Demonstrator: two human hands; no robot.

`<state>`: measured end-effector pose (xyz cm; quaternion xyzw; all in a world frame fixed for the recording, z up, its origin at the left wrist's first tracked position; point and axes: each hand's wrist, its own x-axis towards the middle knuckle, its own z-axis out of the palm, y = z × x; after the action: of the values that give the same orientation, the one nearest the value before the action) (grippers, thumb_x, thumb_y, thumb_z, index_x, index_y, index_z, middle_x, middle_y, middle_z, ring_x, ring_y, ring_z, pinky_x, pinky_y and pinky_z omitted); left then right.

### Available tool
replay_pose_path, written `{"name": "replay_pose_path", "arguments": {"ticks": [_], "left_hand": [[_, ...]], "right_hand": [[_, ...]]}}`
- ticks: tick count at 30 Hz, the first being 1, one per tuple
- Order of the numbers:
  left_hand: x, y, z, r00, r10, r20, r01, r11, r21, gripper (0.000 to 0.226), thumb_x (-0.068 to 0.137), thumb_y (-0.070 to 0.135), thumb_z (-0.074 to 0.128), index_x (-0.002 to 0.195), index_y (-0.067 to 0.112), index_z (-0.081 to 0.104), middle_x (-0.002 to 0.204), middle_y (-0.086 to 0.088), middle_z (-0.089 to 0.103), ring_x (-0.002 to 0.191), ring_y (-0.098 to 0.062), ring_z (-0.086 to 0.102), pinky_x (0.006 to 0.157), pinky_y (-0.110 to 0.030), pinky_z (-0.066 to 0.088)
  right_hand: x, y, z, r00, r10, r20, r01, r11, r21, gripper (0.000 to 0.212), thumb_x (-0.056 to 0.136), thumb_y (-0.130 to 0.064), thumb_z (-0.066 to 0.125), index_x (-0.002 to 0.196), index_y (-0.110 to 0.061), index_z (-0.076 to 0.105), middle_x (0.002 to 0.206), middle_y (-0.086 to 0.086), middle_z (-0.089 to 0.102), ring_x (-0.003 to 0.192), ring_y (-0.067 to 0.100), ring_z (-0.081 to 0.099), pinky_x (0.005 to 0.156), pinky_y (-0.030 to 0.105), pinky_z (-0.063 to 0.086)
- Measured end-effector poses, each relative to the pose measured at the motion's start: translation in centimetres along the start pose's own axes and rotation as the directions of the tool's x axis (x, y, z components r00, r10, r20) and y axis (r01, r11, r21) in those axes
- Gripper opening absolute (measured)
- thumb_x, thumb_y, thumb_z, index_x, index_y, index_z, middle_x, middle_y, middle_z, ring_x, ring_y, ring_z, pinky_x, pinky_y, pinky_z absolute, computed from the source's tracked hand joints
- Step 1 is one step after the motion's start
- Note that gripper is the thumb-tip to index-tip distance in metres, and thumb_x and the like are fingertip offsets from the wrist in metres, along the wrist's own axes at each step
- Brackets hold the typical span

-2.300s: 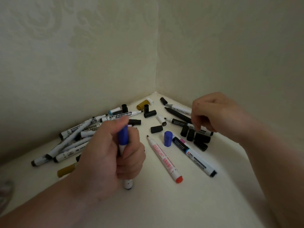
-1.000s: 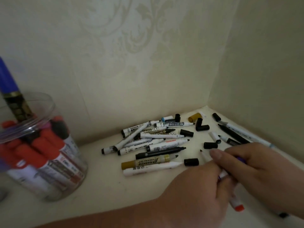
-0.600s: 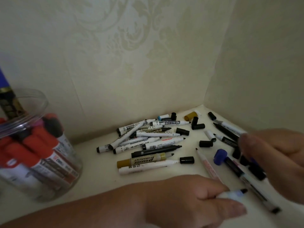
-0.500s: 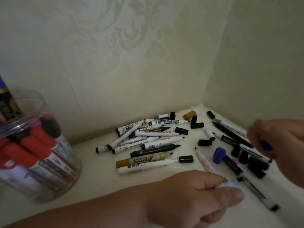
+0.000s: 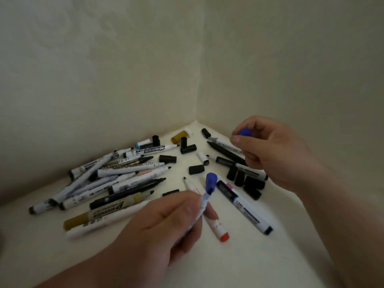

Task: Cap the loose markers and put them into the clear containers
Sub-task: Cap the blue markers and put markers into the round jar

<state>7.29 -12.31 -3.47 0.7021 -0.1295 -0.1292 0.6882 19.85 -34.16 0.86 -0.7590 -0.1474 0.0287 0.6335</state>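
The left hand grips a marker, fingers curled round it, its blue tip bare. The right hand pinches a blue cap, held apart from that tip, above the loose markers.

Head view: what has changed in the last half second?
The left hand has tipped its marker up, tip toward the right hand, which has carried the blue cap up toward the corner. The jar has left the view. The pile on the table lies as before.
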Motion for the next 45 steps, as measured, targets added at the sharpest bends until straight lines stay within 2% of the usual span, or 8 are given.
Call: {"name": "replay_pose_path", "arguments": {"ticks": [4, 7, 16, 20, 23, 29, 36, 45], "left_hand": [[-0.7, 0.3, -0.1, 0.974, 0.228, -0.015, -0.177, 0.795, 0.580, 0.036, 0.089, 0.069, 0.045, 0.107, 0.046, 0.065, 0.084, 0.013, 0.065, 0.073, -0.007, 0.062, 0.062, -0.022, 0.048], [-0.9, 0.6, 0.8, 0.954, 0.281, 0.104, -0.260, 0.603, 0.755, 0.029, 0.095, 0.063, 0.052, 0.107, 0.039, 0.063, 0.095, 0.019, 0.062, 0.083, -0.001, 0.061, 0.067, -0.014, 0.046], [-0.3, 0.6, 0.8, 0.967, 0.250, 0.047, -0.202, 0.642, 0.740, 0.024, 0.095, 0.053, 0.061, 0.108, 0.033, 0.065, 0.094, 0.013, 0.061, 0.084, -0.002, 0.056, 0.071, -0.024, 0.048], [-0.3, 0.0, 0.6, 0.960, 0.269, 0.077, -0.217, 0.541, 0.813, 0.029, 0.097, 0.055, 0.056, 0.113, 0.034, 0.066, 0.100, 0.015, 0.059, 0.092, 0.000, 0.051, 0.077, -0.024, 0.046], [-0.3, -0.2, 0.5, 0.946, 0.313, 0.080, -0.216, 0.427, 0.878, 0.025, 0.094, 0.052, 0.057, 0.103, 0.032, 0.069, 0.092, 0.017, 0.047, 0.086, 0.001, 0.036, 0.070, -0.012, 0.030], [-0.3, -0.8, -0.3, 0.943, 0.326, 0.062, -0.184, 0.360, 0.915, 0.022, 0.094, 0.047, 0.059, 0.098, 0.027, 0.068, 0.091, 0.013, 0.043, 0.087, -0.007, 0.039, 0.073, -0.024, 0.028], [-0.1, -1.0, -1.0, 0.936, 0.349, 0.047, -0.166, 0.319, 0.933, 0.016, 0.096, 0.033, 0.056, 0.106, 0.026, 0.067, 0.095, 0.008, 0.048, 0.088, -0.010, 0.038, 0.074, -0.028, 0.029], [-0.4, 0.4, -1.7, 0.934, 0.358, -0.017, -0.080, 0.255, 0.964, 0.026, 0.089, 0.047, 0.058, 0.107, 0.030, 0.064, 0.095, 0.011, 0.050, 0.090, -0.008, 0.043, 0.078, -0.029, 0.041]], "right_hand": [[-0.4, -0.6, 0.1, 0.994, 0.010, 0.111, -0.017, 0.998, 0.061, 0.007, 0.082, -0.007, 0.072, 0.080, -0.014, 0.074, 0.066, 0.013, 0.042, 0.059, 0.036, 0.023, 0.051, 0.036, 0.020], [-0.4, -0.6, 0.4, 0.990, 0.012, 0.137, -0.021, 0.998, 0.063, 0.006, 0.076, -0.018, 0.077, 0.079, -0.014, 0.074, 0.064, 0.014, 0.040, 0.057, 0.042, 0.022, 0.055, 0.043, 0.016], [-0.8, -0.6, 1.3, 0.992, 0.022, 0.126, 0.002, 0.983, -0.185, 0.062, 0.059, -0.072, 0.076, 0.082, -0.014, 0.072, 0.062, 0.014, 0.054, 0.054, 0.025, 0.040, 0.053, 0.034, 0.033], [-0.7, -0.4, 1.8, 0.999, -0.029, 0.045, 0.046, 0.899, -0.435, 0.019, 0.076, -0.047, 0.074, 0.093, -0.039, 0.070, 0.076, -0.008, 0.073, 0.066, 0.020, 0.062, 0.071, 0.042, 0.050], [-0.5, -0.3, 2.4, 0.996, -0.059, -0.065, 0.018, 0.858, -0.513, 0.024, 0.078, -0.034, 0.082, 0.091, -0.036, 0.062, 0.079, -0.021, 0.073, 0.072, 0.007, 0.065, 0.070, 0.032, 0.050], [0.1, -0.1, 3.6, 0.998, -0.032, -0.054, -0.006, 0.810, -0.587, 0.015, 0.076, -0.044, 0.080, 0.068, -0.034, 0.071, 0.058, -0.008, 0.064, 0.044, 0.007, 0.053, 0.040, 0.015, 0.039], [0.2, 0.9, 3.6, 0.994, 0.024, 0.102, 0.050, 0.746, -0.664, 0.030, 0.078, -0.026, 0.083, 0.090, -0.047, 0.064, 0.090, -0.016, 0.069, 0.082, 0.010, 0.066, 0.073, 0.029, 0.050], [0.4, 0.9, 3.5, 0.982, 0.064, 0.175, 0.073, 0.731, -0.678, 0.027, 0.079, -0.018, 0.082, 0.082, -0.041, 0.069, 0.079, 0.005, 0.067, 0.066, 0.021, 0.058, 0.064, 0.033, 0.051]]}}
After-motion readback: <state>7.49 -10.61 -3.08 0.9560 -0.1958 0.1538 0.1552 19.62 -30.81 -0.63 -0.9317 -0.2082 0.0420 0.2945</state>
